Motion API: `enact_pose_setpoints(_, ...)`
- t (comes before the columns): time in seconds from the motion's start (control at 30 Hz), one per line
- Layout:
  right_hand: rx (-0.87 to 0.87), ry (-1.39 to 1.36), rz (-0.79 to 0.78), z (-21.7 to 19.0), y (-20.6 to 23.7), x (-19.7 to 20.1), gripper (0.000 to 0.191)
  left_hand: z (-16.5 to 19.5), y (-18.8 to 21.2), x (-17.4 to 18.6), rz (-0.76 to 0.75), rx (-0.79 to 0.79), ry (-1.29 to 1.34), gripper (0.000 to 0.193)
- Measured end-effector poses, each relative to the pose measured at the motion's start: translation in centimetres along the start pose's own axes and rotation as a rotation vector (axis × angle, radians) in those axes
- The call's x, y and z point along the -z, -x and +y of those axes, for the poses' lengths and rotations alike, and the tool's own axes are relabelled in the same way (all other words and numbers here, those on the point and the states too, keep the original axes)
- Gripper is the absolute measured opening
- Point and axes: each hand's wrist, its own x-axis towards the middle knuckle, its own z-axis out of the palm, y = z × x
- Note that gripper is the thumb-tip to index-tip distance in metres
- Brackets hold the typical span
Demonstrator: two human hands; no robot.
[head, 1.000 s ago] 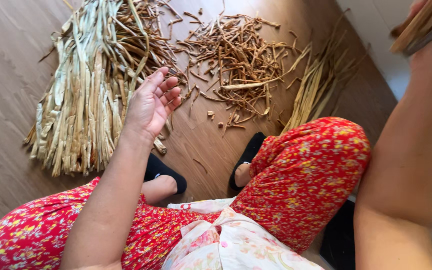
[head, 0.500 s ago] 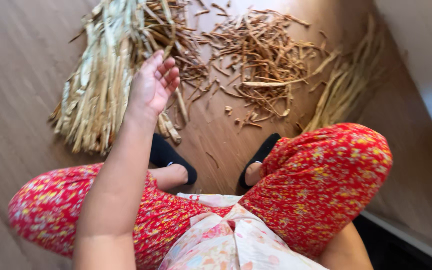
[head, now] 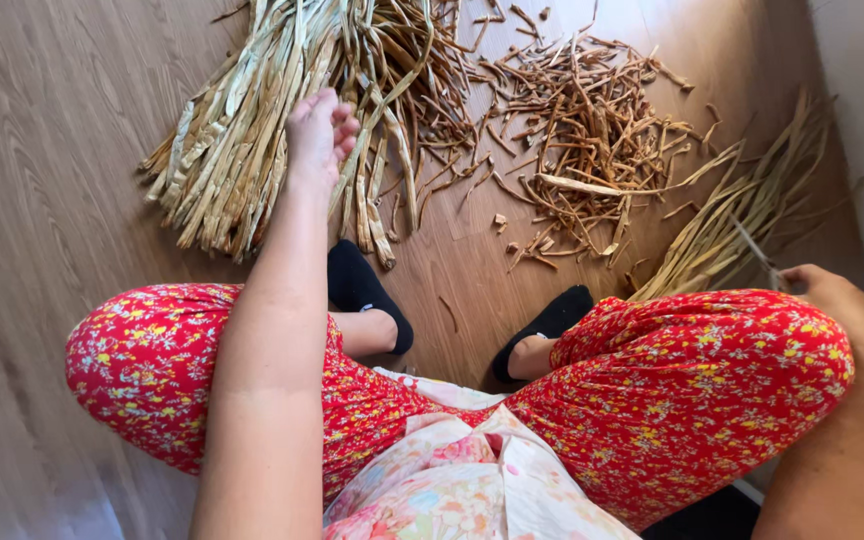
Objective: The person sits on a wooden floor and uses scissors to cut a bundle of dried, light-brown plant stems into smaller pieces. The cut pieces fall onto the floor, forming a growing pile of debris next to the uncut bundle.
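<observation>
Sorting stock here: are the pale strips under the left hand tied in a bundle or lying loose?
Loose. The pale strips fan out on the wooden floor, no tie visible; left hand reaches above them.

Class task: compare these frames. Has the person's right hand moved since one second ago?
Yes. The right hand has come down from the upper right, beyond the right knee, to rest beside it, holding a thin blade.

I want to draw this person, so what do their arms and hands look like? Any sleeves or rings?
Both arms are bare as far as the picture shows: no sleeves, no watch, no bracelets. The left hand has no gloves, and no rings that I can see. The right hand also looks bare, though its fingers are mostly hidden behind the knee in red flowered trousers.
</observation>
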Motion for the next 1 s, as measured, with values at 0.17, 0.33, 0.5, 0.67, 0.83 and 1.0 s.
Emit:
enact_pose_setpoints(0.17,0.047,0.132,-0.052,-3.7,1.4,-1.8,0.056,-2.0,-1.1,2.7,0.046,-0.027,-0.224,0.016)
enact_pose_setpoints(0.33,0.061,0.102,-0.103,-1.1,1.1,-1.7,0.056,-3.6,-0.8,4.2,0.184,-0.107,-0.865,0.017)
enact_pose_setpoints(0.5,0.23,-0.16,0.075,0.0,-1.2,4.9,0.057,-6.3,0.1,4.9,0.073,0.082,-1.11,0.036)
enact_pose_setpoints(0.67,0.677,-0.07,0.271,-10.5,3.4,7.6,0.054,-9.4,0.5,5.0,0.099,-0.022,-1.311,0.05)
enact_pose_setpoints(0.83,0.877,0.143,0.221,-26.4,16.4,4.5,0.064,-10.8,0.5,4.1,0.126,0.174,-1.341,0.074)
enact_pose_setpoints(1.0,0.658,0.337,-0.007,-35.7,21.2,1.2,0.067,-12.9,0.8,3.6,0.131,0.138,-1.504,0.099)
